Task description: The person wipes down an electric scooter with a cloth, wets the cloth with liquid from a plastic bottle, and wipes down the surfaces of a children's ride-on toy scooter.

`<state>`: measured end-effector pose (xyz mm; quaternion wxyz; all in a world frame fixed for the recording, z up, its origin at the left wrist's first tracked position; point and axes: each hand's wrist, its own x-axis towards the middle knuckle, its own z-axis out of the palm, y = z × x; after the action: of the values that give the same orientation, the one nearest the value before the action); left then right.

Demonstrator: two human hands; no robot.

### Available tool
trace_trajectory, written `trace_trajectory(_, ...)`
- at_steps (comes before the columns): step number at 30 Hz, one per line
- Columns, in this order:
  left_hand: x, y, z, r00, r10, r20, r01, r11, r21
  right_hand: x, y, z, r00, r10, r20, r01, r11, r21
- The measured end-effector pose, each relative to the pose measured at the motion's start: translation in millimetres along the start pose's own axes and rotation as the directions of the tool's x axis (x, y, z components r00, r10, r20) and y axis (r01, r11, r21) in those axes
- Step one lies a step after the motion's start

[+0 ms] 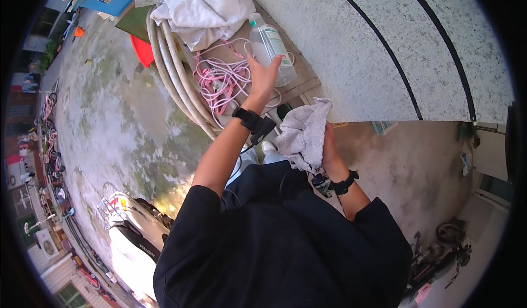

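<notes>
My left hand (pixel 263 78) reaches to a clear plastic bottle (pixel 270 43) with a green cap and a label. Its thumb and fingers are spread, with the thumb over the bottle's side; I cannot tell whether it touches. The bottle lies on a ledge beside tangled pink and white cord (pixel 222 77). My right hand (pixel 329 150) is closed on a crumpled grey cloth (pixel 303 132), which hangs in front of my body and hides part of the fingers.
A white cloth (pixel 206 12) lies behind the cord, near thick pale hoses (pixel 171 69) and a red basin (pixel 141 51). A speckled stone slab (pixel 351 50) fills the upper right. A scooter (pixel 134 231) stands at lower left, and a motorcycle (pixel 439 261) at lower right.
</notes>
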<state>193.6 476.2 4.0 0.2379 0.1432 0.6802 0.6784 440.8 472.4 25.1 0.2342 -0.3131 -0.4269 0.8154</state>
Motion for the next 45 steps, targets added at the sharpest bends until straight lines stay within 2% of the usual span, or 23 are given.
trace_trajectory(1, -1.9, 0.1, -0.7, 0.999, -0.032, 0.001, 0.032, 0.999, 0.029, -1.6, -0.6, 1.6, 1.0, -0.014, -0.023, 0.014, 1.0, 0.009)
trace_trajectory(4, -7.0, -1.9, -12.9, 0.997, 0.069, -0.027, -0.057, 0.952, 0.299, -2.9, -5.6, 10.5, 0.994, -0.038, -0.107, 0.04, 0.999, 0.018)
trace_trajectory(7, -33.6, 7.6, -40.8, 0.97, 0.151, 0.189, -0.205, 0.926, 0.316, 2.2, -1.5, 14.5, 0.98, -0.081, -0.184, 0.074, 0.996, -0.041)
trace_trajectory(8, -48.6, 22.5, -50.5, 0.953, 0.061, 0.298, -0.125, 0.972, 0.201, 6.1, 2.4, 16.1, 0.974, -0.11, -0.2, 0.101, 0.993, -0.058)
trace_trajectory(10, -87.4, 57.2, -73.6, 0.85, -0.073, 0.521, 0.089, 0.996, -0.005, 9.5, 4.6, 29.2, 0.96, -0.178, -0.215, 0.166, 0.984, -0.069)
trace_trajectory(12, -114.6, 65.7, -103.5, 0.798, -0.049, 0.6, -0.031, 0.992, 0.122, 12.9, 7.7, 51.1, 0.942, -0.231, -0.242, 0.217, 0.972, -0.084)
trace_trajectory(14, -133.3, 77.7, -129.2, 0.747, -0.1, 0.657, 0.069, 0.995, 0.072, 16.6, 10.3, 78.7, 0.919, -0.278, -0.28, 0.257, 0.96, -0.11)
trace_trajectory(16, -145.8, 85.5, -151.2, 0.713, -0.111, 0.692, 0.14, 0.99, 0.015, 10.7, 8.2, 111.9, 0.941, -0.314, -0.126, 0.288, 0.939, -0.191)
trace_trajectory(17, -148.9, 85.9, -160.3, 0.753, -0.098, 0.651, 0.081, 0.995, 0.057, 10.8, 20.4, 124.3, 0.941, -0.328, -0.079, 0.301, 0.923, -0.24)
trace_trajectory(18, -143.0, 86.2, -171.4, 0.775, 0.024, 0.631, -0.129, 0.984, 0.122, 11.1, 32.2, 140.5, 0.94, -0.338, -0.035, 0.314, 0.904, -0.289)
trace_trajectory(20, -127.3, 87.0, -195.0, 0.739, 0.267, 0.619, -0.509, 0.822, 0.254, 13.5, 50.8, 177.2, 0.879, -0.471, 0.074, 0.468, 0.822, -0.324)
trace_trajectory(21, -116.6, 86.8, -209.1, 0.729, 0.346, 0.591, -0.541, 0.82, 0.187, 17.7, 58.8, 191.1, 0.896, -0.437, 0.075, 0.435, 0.832, -0.344)
trace_trajectory(24, -91.7, 76.0, -267.0, 0.775, 0.26, 0.576, -0.493, 0.818, 0.295, 34.5, 91.9, 231.0, 0.909, -0.379, 0.175, 0.417, 0.797, -0.437)
trace_trajectory(25, -83.2, 65.5, -284.9, 0.783, 0.344, 0.519, -0.551, 0.77, 0.321, 36.4, 107.0, 244.9, 0.909, -0.356, 0.217, 0.417, 0.775, -0.475)
trace_trajectory(28, -60.4, 45.1, -345.9, 0.773, 0.333, 0.54, -0.606, 0.638, 0.474, 46.7, 144.4, 294.9, 0.863, -0.386, 0.325, 0.505, 0.681, -0.53)
trace_trajectory(29, -52.3, 40.1, -362.0, 0.772, 0.353, 0.529, -0.614, 0.63, 0.476, 53.4, 155.7, 309.3, 0.829, -0.414, 0.377, 0.56, 0.614, -0.557)
trace_trajectory(30, -41.4, 34.7, -374.0, 0.789, 0.36, 0.497, -0.595, 0.649, 0.474, 56.3, 167.8, 330.6, 0.85, -0.429, 0.307, 0.527, 0.693, -0.491)
trace_trajectory(33, -22.3, 13.7, -404.0, 0.853, 0.323, 0.411, -0.505, 0.713, 0.487, 76.7, 193.7, 368.6, 0.785, -0.535, 0.311, 0.571, 0.433, -0.697)
trace_trajectory(35, 2.8, 16.0, -406.6, 0.844, 0.386, 0.371, -0.525, 0.733, 0.432, 100.0, 196.1, 387.7, 0.73, -0.61, 0.309, 0.569, 0.292, -0.769)
trace_trajectory(39, 54.9, 47.2, -401.1, 0.819, 0.479, 0.315, -0.572, 0.721, 0.391, 147.3, 173.5, 425.8, 0.666, -0.705, 0.244, 0.598, 0.308, -0.74)
trace_trajectory(43, 86.5, 52.4, -403.8, 0.816, 0.458, 0.352, -0.572, 0.725, 0.384, 171.1, 163.9, 441.6, 0.62, -0.743, 0.25, 0.577, 0.216, -0.788)
trace_trajectory(45, 82.2, 41.2, -406.7, 0.815, 0.439, 0.379, -0.559, 0.768, 0.312, 159.9, 167.8, 441.4, 0.628, -0.739, 0.245, 0.565, 0.216, -0.796)
